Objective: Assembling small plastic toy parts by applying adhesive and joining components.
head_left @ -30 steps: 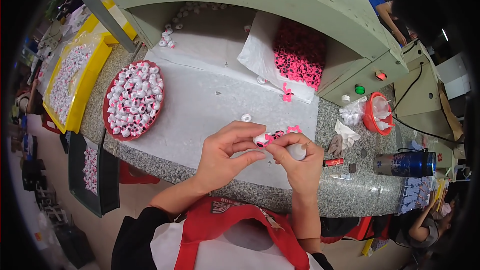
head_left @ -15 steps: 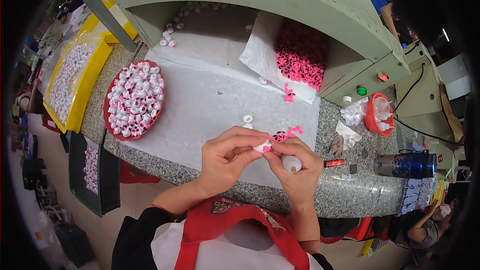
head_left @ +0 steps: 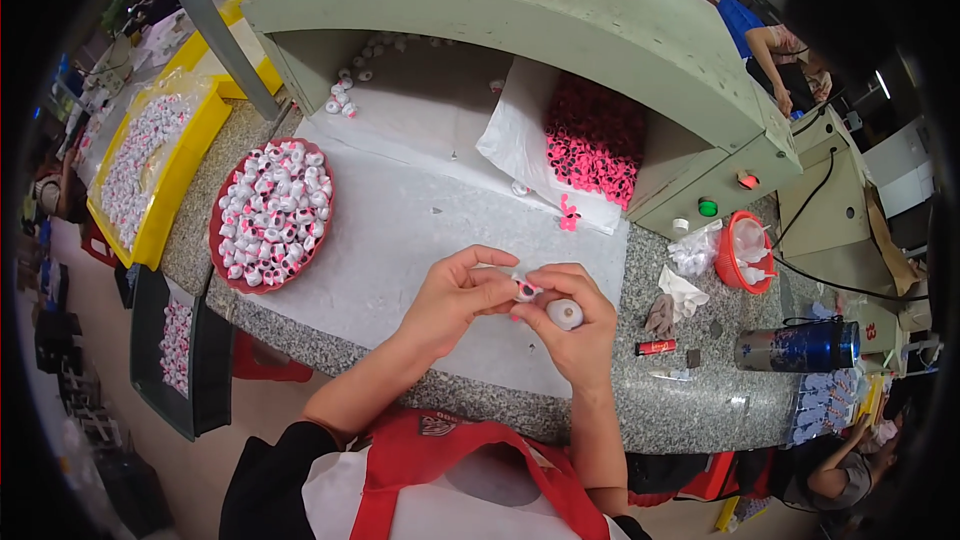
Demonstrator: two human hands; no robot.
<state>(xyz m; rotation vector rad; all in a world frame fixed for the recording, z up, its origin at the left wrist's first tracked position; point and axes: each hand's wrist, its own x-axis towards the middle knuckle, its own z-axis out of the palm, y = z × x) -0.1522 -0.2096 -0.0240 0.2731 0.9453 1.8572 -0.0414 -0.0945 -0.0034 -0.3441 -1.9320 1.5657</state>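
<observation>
Over the white paper (head_left: 385, 230), a small white piece with pink and black parts (head_left: 527, 290) is pinched between the fingertips of both hands. My left hand (head_left: 450, 302) is closed on it with thumb and index finger. My right hand (head_left: 578, 325) touches its other side and also keeps a small white bottle (head_left: 565, 314) tucked in the curled fingers, its tip facing up toward me. A bit of pink shows just under the fingers; whether it is loose cannot be told. Beyond the hands lies a pink piece (head_left: 569, 212) at the edge of a white sheet.
At left stands a red bowl (head_left: 216, 248) heaped with white-and-pink pieces. A grey-green hood (head_left: 500, 35) arches over a pile of pink pieces (head_left: 592, 165). On the right are a red basket (head_left: 728, 266), crumpled tissue (head_left: 682, 292) and a blue tumbler (head_left: 797, 347). A person (head_left: 785, 65) is at back right.
The small piece has been turned, so its black part now faces up. Both hands have shifted slightly farther over the paper and now cover where loose pieces lay. The whole view has tilted a little.
</observation>
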